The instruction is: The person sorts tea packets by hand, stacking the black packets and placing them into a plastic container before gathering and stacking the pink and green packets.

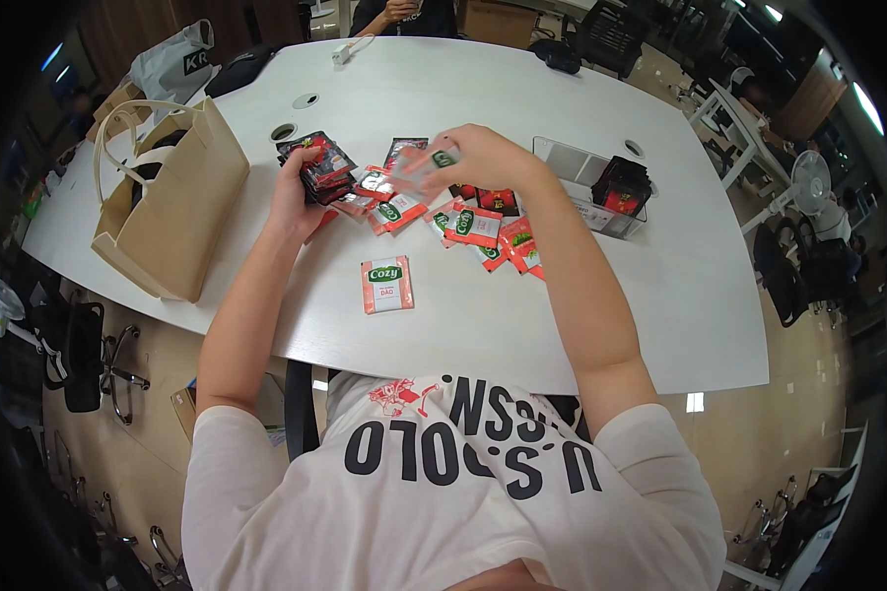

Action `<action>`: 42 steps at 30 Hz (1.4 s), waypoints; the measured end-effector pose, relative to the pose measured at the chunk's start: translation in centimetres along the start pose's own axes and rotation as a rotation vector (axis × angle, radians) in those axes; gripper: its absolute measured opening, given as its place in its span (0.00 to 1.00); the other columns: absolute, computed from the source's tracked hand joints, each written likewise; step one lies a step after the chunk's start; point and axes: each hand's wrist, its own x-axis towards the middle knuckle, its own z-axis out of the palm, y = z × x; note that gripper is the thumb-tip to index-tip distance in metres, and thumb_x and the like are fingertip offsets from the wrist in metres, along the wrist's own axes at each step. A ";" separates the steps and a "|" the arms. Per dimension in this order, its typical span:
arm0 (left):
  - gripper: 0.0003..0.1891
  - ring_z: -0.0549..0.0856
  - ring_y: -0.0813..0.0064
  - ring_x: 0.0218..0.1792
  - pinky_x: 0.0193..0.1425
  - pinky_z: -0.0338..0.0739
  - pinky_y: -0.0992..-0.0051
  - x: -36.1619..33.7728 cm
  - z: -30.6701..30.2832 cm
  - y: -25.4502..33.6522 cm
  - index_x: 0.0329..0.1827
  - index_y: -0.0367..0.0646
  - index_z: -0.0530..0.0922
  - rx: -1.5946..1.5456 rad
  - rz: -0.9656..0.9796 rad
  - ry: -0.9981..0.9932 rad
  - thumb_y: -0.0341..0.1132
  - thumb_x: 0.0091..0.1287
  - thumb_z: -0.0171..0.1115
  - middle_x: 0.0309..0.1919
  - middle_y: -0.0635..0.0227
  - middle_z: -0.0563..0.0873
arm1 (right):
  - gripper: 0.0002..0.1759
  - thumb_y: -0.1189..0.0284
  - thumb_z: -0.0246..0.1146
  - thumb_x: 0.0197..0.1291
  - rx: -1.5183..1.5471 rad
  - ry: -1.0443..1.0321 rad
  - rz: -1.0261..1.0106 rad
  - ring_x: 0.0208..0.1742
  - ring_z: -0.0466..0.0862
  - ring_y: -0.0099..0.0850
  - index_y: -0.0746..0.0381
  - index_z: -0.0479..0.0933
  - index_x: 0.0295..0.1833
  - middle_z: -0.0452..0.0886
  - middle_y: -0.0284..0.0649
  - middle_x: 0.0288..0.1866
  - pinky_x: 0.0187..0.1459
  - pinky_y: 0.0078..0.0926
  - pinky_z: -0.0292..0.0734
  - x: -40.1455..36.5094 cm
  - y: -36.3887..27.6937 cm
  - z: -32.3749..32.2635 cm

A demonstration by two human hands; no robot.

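My left hand (296, 187) is closed around a stack of dark red-and-black sachets (325, 163), held above the table left of the pile. My right hand (478, 158) grips a pink-and-white Cozy tea sachet (429, 165), blurred by motion, over the pile. Beneath it lie scattered Cozy sachets (475, 227) mixed with dark sachets (498, 201). Nearer to me, one Cozy sachet (386, 286) lies flat, apart from the others. Right of my right forearm stands a clear divided box (567, 158), with dark sachets (623, 185) upright in its right compartment.
A cream tote bag (177, 217) stands on the left of the white table (660, 295). Behind it are a grey bag (172, 67) and a black case (239, 71). A white adapter (341, 54) and a black pouch (556, 55) lie at the far edge, where another person (404, 18) sits.
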 end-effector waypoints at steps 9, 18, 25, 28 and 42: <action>0.19 0.92 0.52 0.42 0.37 0.91 0.44 -0.7 0.6 0.1 0.55 0.41 0.79 0.055 -0.024 -0.035 0.46 0.71 0.62 0.42 0.55 0.90 | 0.41 0.55 0.86 0.47 -0.451 0.032 0.243 0.68 0.85 0.46 0.61 0.84 0.66 0.89 0.47 0.60 0.85 0.64 0.52 -0.2 6.0 0.3; 0.18 0.92 0.55 0.41 0.34 0.90 0.45 -0.8 0.7 -0.1 0.54 0.42 0.80 0.027 -0.037 -0.060 0.46 0.71 0.63 0.41 0.57 0.90 | 0.30 0.58 0.87 0.45 -0.523 -0.087 0.298 0.66 0.86 0.46 0.62 0.90 0.51 0.89 0.47 0.59 0.85 0.61 0.55 0.6 6.6 1.3; 0.17 0.92 0.56 0.41 0.33 0.90 0.46 -0.8 0.8 -0.2 0.53 0.42 0.80 0.043 -0.033 -0.041 0.46 0.71 0.63 0.40 0.58 0.90 | 0.29 0.60 0.82 0.55 -0.473 0.107 0.235 0.64 0.86 0.49 0.65 0.84 0.58 0.88 0.51 0.59 0.74 0.53 0.74 0.2 6.2 1.3; 0.17 0.92 0.56 0.40 0.33 0.90 0.47 -0.9 1.0 -0.1 0.52 0.42 0.80 0.035 -0.031 -0.046 0.46 0.71 0.63 0.40 0.58 0.90 | 0.27 0.61 0.80 0.59 -0.333 0.178 0.242 0.61 0.87 0.51 0.65 0.83 0.59 0.88 0.53 0.58 0.64 0.45 0.82 0.5 5.1 0.2; 0.17 0.92 0.57 0.40 0.33 0.91 0.46 -0.9 0.9 -0.1 0.54 0.42 0.80 0.042 -0.026 -0.018 0.45 0.71 0.63 0.41 0.59 0.90 | 0.20 0.64 0.77 0.60 -0.625 0.237 0.196 0.62 0.84 0.46 0.59 0.85 0.55 0.87 0.46 0.58 0.64 0.42 0.81 0.5 5.5 2.8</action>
